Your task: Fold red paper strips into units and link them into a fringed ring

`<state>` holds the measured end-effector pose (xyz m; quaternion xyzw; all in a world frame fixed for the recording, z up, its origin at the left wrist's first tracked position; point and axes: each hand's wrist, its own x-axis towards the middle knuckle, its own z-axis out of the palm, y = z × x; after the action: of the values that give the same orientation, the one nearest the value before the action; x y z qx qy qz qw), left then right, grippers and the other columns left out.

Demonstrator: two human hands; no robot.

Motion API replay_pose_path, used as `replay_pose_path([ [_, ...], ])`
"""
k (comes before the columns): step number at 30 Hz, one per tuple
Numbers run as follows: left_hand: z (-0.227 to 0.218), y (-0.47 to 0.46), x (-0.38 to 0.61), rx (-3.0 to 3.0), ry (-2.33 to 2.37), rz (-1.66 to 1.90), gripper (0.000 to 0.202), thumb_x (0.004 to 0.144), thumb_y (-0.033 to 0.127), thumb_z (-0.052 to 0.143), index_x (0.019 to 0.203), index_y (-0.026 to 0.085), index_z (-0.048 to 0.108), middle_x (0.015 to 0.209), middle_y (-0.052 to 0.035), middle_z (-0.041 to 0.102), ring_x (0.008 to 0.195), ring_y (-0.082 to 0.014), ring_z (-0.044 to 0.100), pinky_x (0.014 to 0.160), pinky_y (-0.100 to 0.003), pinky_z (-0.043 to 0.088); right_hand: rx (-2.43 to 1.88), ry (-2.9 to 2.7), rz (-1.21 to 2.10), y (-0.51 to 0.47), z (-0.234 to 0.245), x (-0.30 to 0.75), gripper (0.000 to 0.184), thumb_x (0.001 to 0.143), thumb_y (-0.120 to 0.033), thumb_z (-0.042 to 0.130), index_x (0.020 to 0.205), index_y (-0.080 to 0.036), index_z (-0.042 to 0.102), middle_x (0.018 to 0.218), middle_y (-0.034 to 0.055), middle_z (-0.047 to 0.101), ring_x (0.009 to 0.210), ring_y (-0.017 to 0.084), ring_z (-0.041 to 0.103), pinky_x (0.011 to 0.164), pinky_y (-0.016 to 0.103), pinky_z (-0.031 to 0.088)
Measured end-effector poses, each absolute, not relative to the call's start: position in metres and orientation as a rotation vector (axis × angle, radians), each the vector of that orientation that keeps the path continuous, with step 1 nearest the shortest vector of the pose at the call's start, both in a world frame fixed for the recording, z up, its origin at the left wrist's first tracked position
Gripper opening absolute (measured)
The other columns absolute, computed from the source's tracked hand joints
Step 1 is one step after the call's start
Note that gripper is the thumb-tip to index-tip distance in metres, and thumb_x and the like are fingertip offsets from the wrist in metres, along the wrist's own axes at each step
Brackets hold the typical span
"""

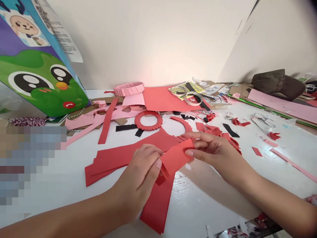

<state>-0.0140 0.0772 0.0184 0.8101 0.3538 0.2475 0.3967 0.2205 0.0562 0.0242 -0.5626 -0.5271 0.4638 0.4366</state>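
A long red paper strip (173, 158) is bent up off the white table (61, 195), and both hands pinch it. My left hand (142, 175) is closed on its near fold with the thumb on top. The strip's far edge is held between the thumb and fingers of my right hand (213, 150). The rest of the strip (158, 205) trails toward me on the table. More red strips (119, 158) lie flat under and left of my left hand.
A pleated red paper ring (148, 120), a pink pleated ring (128, 88), pink strips (81, 122), black scraps and a red sheet (163, 98) lie behind. Tape rolls (193, 98) sit at the back. A colourful box (37, 66) stands left; pink card and a dark cloth (277, 82) right.
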Motion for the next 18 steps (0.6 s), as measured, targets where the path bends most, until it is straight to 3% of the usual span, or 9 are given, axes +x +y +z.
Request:
replay_pose_path([
  [4,0.018,0.078,-0.014,2.076,0.964,0.62,0.037,0.105,0.038,0.033,0.075,0.024,0.05,0.095,-0.0048,0.06,0.099,-0.0246,0.056,0.089,-0.041,0.05,-1.394,-1.353,1.065,0.054,0.021,0.216,0.032,0.075,-0.045,0.082,0.099,-0.026,0.073,0.083,0.0005,0.076,0.071,0.019,0.074,0.066,0.031,0.06],
  [7,0.019,0.078,-0.013,2.106,1.041,0.608,0.026,0.103,0.036,0.04,0.086,0.024,0.057,0.101,-0.0051,0.063,0.101,-0.0251,0.058,0.088,-0.041,0.052,-1.386,-1.449,1.014,0.052,0.02,0.212,0.033,0.075,-0.046,0.08,0.099,-0.026,0.073,0.089,0.0026,0.077,0.075,0.02,0.075,0.068,0.032,0.062],
  [11,0.019,0.078,-0.013,2.142,1.024,0.624,0.022,0.101,0.032,0.042,0.091,0.024,0.059,0.105,-0.0054,0.065,0.103,-0.0248,0.06,0.09,-0.042,0.053,-1.441,-1.616,0.865,0.053,0.024,0.214,0.019,0.084,-0.045,0.071,0.082,-0.026,0.072,0.075,0.0008,0.074,0.061,0.017,0.069,0.058,0.03,0.059],
  [14,0.016,0.077,-0.014,2.26,0.979,0.615,0.016,0.099,0.026,0.046,0.093,0.023,0.06,0.104,-0.0058,0.067,0.1,-0.0243,0.063,0.085,-0.04,0.056,-1.551,-1.662,0.533,0.053,0.036,0.228,0.02,0.085,-0.045,0.066,0.079,-0.026,0.07,0.072,0.0014,0.072,0.059,0.019,0.065,0.054,0.031,0.054],
  [16,0.013,0.075,-0.015,2.451,0.9,0.646,0.014,0.095,0.018,0.048,0.098,0.02,0.062,0.105,-0.0074,0.07,0.1,-0.0252,0.065,0.084,-0.04,0.058,-1.662,-1.586,0.173,0.051,0.047,0.243,0.017,0.088,-0.041,0.062,0.088,-0.025,0.07,0.083,0.006,0.072,0.068,0.023,0.066,0.064,0.036,0.053],
  [18,0.009,0.072,-0.014,2.686,0.804,0.703,0.02,0.094,0.015,0.049,0.107,0.016,0.064,0.108,-0.0107,0.074,0.102,-0.028,0.067,0.086,-0.043,0.059,-1.766,-1.473,-0.19,0.05,0.055,0.258,0.022,0.095,-0.037,0.051,0.097,-0.023,0.068,0.108,0.0163,0.069,0.089,0.032,0.066,0.073,0.043,0.049],
])
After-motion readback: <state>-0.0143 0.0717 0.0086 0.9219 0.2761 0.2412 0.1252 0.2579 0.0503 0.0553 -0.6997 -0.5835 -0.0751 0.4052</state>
